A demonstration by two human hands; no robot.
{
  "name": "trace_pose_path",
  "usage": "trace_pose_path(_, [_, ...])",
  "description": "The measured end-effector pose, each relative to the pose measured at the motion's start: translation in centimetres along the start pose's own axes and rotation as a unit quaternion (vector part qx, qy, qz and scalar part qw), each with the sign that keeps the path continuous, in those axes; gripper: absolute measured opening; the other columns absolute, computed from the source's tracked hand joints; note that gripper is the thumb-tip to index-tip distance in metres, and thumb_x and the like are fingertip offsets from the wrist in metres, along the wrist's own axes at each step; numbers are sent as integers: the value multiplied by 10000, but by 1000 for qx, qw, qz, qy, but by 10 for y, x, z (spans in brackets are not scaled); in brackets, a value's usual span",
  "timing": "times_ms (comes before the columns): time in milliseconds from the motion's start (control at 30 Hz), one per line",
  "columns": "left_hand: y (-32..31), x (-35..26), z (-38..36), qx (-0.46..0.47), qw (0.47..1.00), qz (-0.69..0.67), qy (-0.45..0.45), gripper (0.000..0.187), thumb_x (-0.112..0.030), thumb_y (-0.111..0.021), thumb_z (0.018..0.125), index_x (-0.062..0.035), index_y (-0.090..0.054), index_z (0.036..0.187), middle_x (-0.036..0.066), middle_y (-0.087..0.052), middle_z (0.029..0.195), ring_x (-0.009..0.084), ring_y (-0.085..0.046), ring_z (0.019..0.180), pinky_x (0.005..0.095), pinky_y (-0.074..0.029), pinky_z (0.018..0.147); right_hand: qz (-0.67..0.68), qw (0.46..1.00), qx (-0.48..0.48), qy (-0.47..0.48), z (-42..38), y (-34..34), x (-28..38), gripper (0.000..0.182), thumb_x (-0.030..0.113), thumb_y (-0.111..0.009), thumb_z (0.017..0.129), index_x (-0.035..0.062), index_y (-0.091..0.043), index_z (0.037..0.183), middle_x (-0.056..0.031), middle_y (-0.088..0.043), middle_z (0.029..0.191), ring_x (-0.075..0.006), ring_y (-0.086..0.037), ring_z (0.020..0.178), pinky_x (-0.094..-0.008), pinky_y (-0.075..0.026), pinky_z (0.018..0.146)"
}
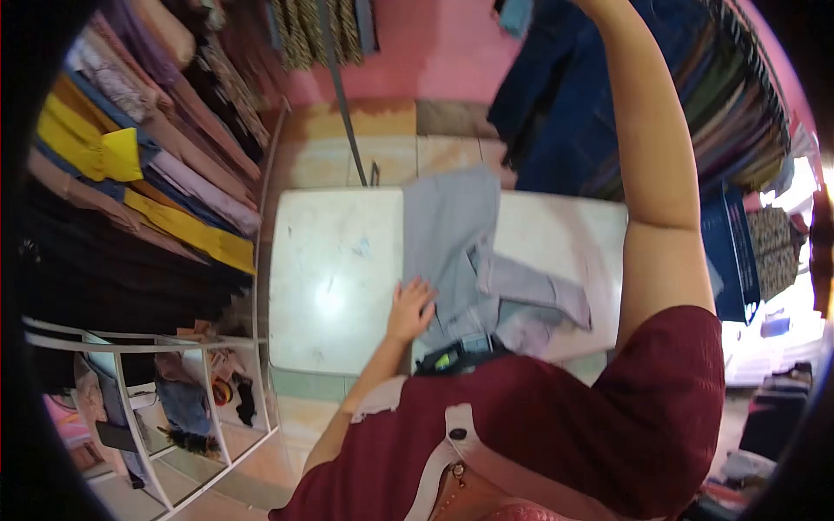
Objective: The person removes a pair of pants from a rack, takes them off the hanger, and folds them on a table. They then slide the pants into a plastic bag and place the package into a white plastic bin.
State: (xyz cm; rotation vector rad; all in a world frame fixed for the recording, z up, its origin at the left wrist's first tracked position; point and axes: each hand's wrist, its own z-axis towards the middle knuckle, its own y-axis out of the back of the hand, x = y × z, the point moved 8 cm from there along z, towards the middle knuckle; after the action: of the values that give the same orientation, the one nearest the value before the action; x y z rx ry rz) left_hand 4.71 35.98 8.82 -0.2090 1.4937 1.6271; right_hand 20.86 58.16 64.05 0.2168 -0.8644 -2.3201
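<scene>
Grey trousers (pixel 452 217) lie across the white table (pixel 334 252), one leg stretched towards the far edge and the other folded out to the right. My left hand (pixel 411 310) rests flat on their left edge near the waist, fingers spread and gripping nothing. Raised high on the right, my right arm (pixel 651 148) runs out past the top edge, so its hand is cut off from sight. A dark item with a small bright green patch (pixel 445 359) sits at the near table edge against my body, partly hidden by my maroon top.
Hanging clothes crowd the left side, a yellow garment (pixel 187 227) among them. Below them stands a white-framed shelf (pixel 213 399) with assorted goods. Dark blue jeans (pixel 556 104) hang at the back right. A thin grey pole (pixel 341 95) rises behind the table.
</scene>
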Motion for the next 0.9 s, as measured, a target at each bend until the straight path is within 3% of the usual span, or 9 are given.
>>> trace_pose_path(33, [2, -1, 0, 5, 1000, -4, 5, 316, -244, -552, 821, -144, -616, 1114, 92, -550, 1236, 273, -406, 1256, 547, -191, 1059, 51, 995, 75, -34, -46, 6, 3, 784, 403, -673, 761, 85, -332, 1392, -214, -400, 1368, -344, -383, 1267, -356, -297, 1061])
trace_pose_path(100, [6, -3, 1, 4, 1000, -9, 8, 305, -240, -554, 823, -138, -624, 1102, 95, -557, 1227, 274, -408, 1256, 539, -184, 1064, -64, 990, 101, -68, -153, 19, -20, 332, 254, -576, 883, 30, -573, 1127, -76, -650, 973, -86, -610, 807, -234, -478, 652])
trace_pose_path(167, [7, 0, 2, 5, 1000, -17, 10, 322, -256, -567, 820, -136, -618, 1114, 99, -558, 1227, 283, -412, 1253, 547, -174, 1064, 103, 960, 137, -221, -262, 31, -53, 362, 196, -588, 875, 38, -556, 1199, -53, -642, 972, -77, -572, 881, -235, -450, 716])
trace_pose_path(333, [14, -26, 17, 44, 994, -49, 87, 551, -338, -658, 762, -161, -506, 1261, 113, -455, 1343, 314, -349, 1294, 589, -146, 1050, 63, 766, 136, -626, -594, 89, -94, 256, 275, -525, 889, 49, -640, 930, -5, -575, 692, -86, -510, 599, -242, -399, 525])
trace_pose_path(400, [26, -62, 33, -25, 998, 19, 61, 791, -388, -731, 685, -184, -374, 1361, 122, -307, 1443, 332, -261, 1338, 615, -138, 1036, 109, 578, 301, -750, -715, 68, -71, 216, 221, -556, 839, 55, -647, 943, -31, -620, 718, -115, -564, 601, -260, -441, 508])
trace_pose_path(533, [11, -135, 83, -8, 993, 42, -114, 937, -404, -771, 626, -224, -285, 1406, 109, -177, 1492, 337, -149, 1373, 643, -127, 1024, 278, 540, 293, -738, -753, 39, 16, 207, 208, -576, 826, 41, -637, 932, -31, -640, 737, -121, -592, 639, -265, -465, 537])
trace_pose_path(633, [-29, -164, 118, 96, 951, 221, -193, 704, -345, -717, 699, -217, -427, 1328, 150, -404, 1372, 343, -364, 1274, 595, -298, 979, 294, 609, 341, -653, -745, 2, 24, 213, 216, -566, 844, 46, -635, 953, -40, -647, 745, -121, -603, 624, -272, -475, 539])
trace_pose_path(733, [-81, -111, 144, 291, 936, 198, -7, 402, -263, -626, 777, -181, -579, 1168, 171, -603, 1110, 342, -566, 1042, 490, -453, 854, 351, 694, 269, -568, -668, -12, 45, 258, 163, -567, 855, 80, -592, 1098, -67, -655, 735, -137, -629, 633, -288, -499, 583])
trace_pose_path(900, [-9, -141, 196, 37, 974, 196, 105, 241, -201, -543, 833, -122, -642, 1039, 184, -645, 941, 370, -614, 868, 469, -488, 737, 345, 693, 471, -424, -621, -55, 81, 320, 130, -583, 850, 128, -555, 1168, -103, -660, 813, -159, -631, 652, -293, -504, 625])
